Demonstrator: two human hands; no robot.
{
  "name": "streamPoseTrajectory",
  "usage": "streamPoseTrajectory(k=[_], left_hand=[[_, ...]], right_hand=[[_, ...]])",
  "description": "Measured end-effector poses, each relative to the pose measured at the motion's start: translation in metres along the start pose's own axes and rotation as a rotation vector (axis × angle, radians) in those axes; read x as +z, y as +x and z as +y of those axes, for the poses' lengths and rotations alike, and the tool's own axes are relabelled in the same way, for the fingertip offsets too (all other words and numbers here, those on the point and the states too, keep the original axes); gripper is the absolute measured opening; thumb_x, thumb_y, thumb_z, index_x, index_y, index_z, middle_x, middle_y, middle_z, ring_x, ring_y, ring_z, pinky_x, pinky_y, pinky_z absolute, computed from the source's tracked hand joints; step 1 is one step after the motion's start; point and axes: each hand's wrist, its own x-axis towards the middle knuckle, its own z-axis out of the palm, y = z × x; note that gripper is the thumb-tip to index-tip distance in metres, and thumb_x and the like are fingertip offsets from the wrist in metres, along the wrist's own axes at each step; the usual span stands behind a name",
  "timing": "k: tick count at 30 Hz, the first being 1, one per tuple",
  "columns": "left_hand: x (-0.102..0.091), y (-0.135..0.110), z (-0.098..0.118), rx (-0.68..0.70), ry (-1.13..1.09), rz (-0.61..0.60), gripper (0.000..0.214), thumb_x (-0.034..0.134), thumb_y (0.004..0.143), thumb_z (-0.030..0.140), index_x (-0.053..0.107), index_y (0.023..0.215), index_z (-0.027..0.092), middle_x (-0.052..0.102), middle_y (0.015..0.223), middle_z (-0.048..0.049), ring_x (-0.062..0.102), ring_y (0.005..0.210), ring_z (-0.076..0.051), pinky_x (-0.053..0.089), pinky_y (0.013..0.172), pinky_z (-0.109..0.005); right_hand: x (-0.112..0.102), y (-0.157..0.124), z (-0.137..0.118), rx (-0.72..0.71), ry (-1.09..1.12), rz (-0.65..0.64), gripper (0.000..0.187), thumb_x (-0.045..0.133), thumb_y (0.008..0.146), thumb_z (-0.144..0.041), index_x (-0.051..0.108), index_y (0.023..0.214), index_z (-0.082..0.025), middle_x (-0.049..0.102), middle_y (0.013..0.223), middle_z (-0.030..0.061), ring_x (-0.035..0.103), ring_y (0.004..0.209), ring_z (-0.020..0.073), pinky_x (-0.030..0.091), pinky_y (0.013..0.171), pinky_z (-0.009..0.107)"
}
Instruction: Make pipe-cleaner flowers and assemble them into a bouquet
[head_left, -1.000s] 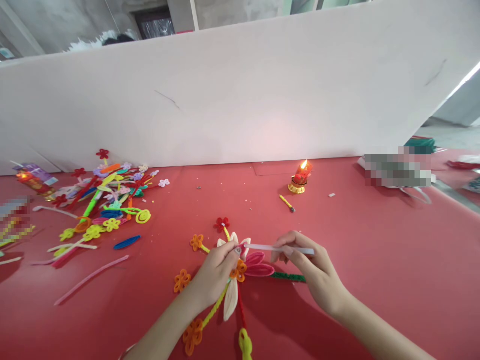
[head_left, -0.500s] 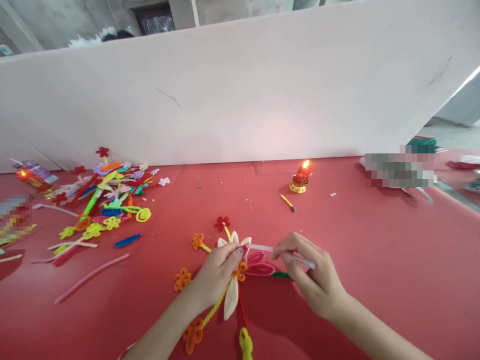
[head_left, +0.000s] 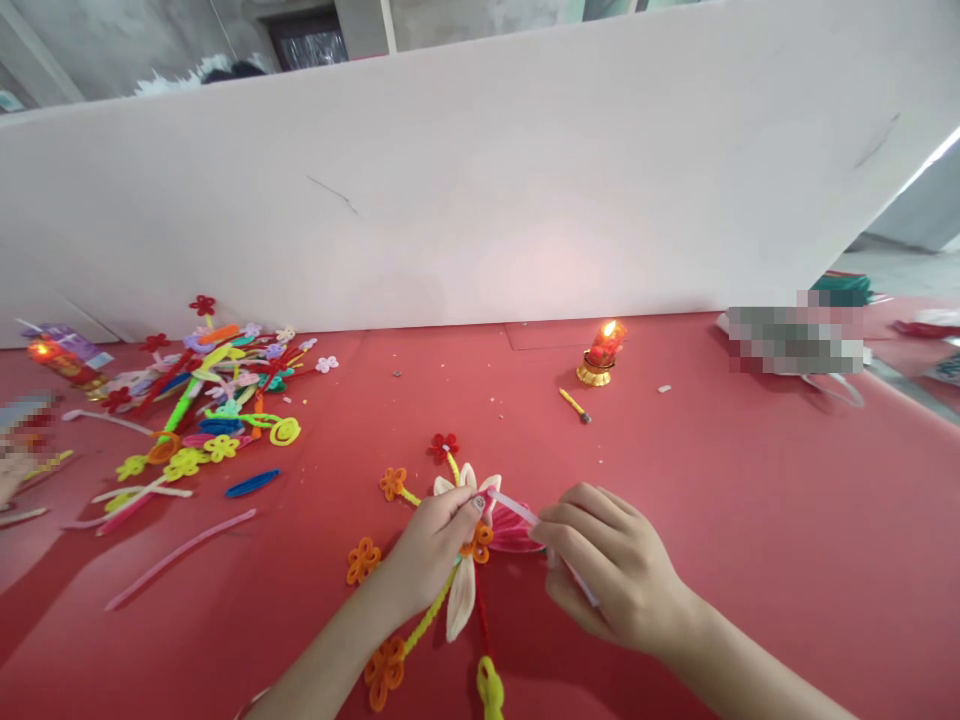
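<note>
My left hand [head_left: 435, 545] is closed in a pinch on a pipe-cleaner flower bunch [head_left: 465, 540] with cream and pink petals, orange and red blossoms and yellow and red stems, low on the red table [head_left: 750, 520]. My right hand [head_left: 611, 575] is closed on a pale pink pipe cleaner [head_left: 514, 505], which runs from the bunch's centre down under its fingers. Both hands are close together above the table.
A heap of coloured pipe-cleaner flowers and stems [head_left: 202, 400] lies at the left, with a loose pink stem [head_left: 180, 555] nearer. A lit red candle [head_left: 600, 352] on a gold base stands by the white partition [head_left: 480, 190]. A small yellow stick [head_left: 574, 404] lies near it.
My right hand has swung the pale pink pipe cleaner from level to slanting downward and moved left, closer to the bunch, covering the green stem. My left hand has kept its hold.
</note>
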Motion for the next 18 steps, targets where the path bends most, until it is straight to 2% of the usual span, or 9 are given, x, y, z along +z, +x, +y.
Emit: streamPoseTrajectory(k=[5, 8, 11, 15, 18], left_hand=[[0.0, -0.001, 0.002, 0.019, 0.027, 0.027, 0.03, 0.039, 0.086, 0.044, 0.046, 0.073, 0.018, 0.026, 0.062, 0.0053, 0.024, 0.055, -0.01, 0.022, 0.051, -0.024], [-0.002, 0.0, 0.003, 0.041, 0.064, 0.039, 0.03, 0.039, 0.086, 0.043, 0.043, 0.068, 0.019, 0.026, 0.06, 0.0053, 0.023, 0.054, -0.01, 0.021, 0.05, -0.023], [-0.005, 0.002, 0.004, 0.056, 0.068, 0.051, 0.029, 0.04, 0.085, 0.041, 0.041, 0.066, 0.019, 0.028, 0.059, 0.0055, 0.023, 0.052, -0.01, 0.022, 0.049, -0.023], [-0.012, 0.005, 0.004, 0.061, 0.025, 0.082, 0.029, 0.041, 0.084, 0.043, 0.045, 0.069, 0.018, 0.032, 0.058, 0.0056, 0.028, 0.05, -0.009, 0.024, 0.049, -0.022], [-0.018, 0.007, 0.003, 0.08, 0.039, 0.165, 0.029, 0.043, 0.081, 0.044, 0.046, 0.068, 0.018, 0.033, 0.058, 0.0054, 0.031, 0.052, -0.01, 0.027, 0.051, -0.022]], right_hand=[[-0.002, 0.002, 0.0, 0.014, 0.002, -0.044, 0.026, 0.044, 0.068, -0.002, 0.052, 0.083, -0.022, 0.058, 0.064, 0.0027, 0.045, 0.059, 0.0162, 0.036, 0.051, 0.028], [-0.004, -0.001, 0.0, 0.112, 0.186, 0.002, 0.026, 0.042, 0.071, -0.003, 0.052, 0.086, -0.021, 0.057, 0.065, 0.0027, 0.044, 0.058, 0.0154, 0.037, 0.051, 0.028], [-0.007, -0.005, 0.003, 0.329, 0.424, 0.088, 0.023, 0.041, 0.078, -0.006, 0.055, 0.09, -0.021, 0.057, 0.07, 0.0032, 0.047, 0.062, 0.0153, 0.04, 0.055, 0.029], [-0.016, -0.004, 0.019, 0.736, 0.643, 0.324, 0.018, 0.043, 0.086, -0.02, 0.06, 0.094, -0.024, 0.061, 0.086, 0.0051, 0.052, 0.069, 0.0154, 0.041, 0.055, 0.029], [-0.033, 0.004, 0.041, 0.86, 0.765, 0.485, 0.019, 0.045, 0.085, -0.028, 0.061, 0.095, -0.025, 0.063, 0.096, 0.0065, 0.054, 0.072, 0.0161, 0.041, 0.053, 0.028]])
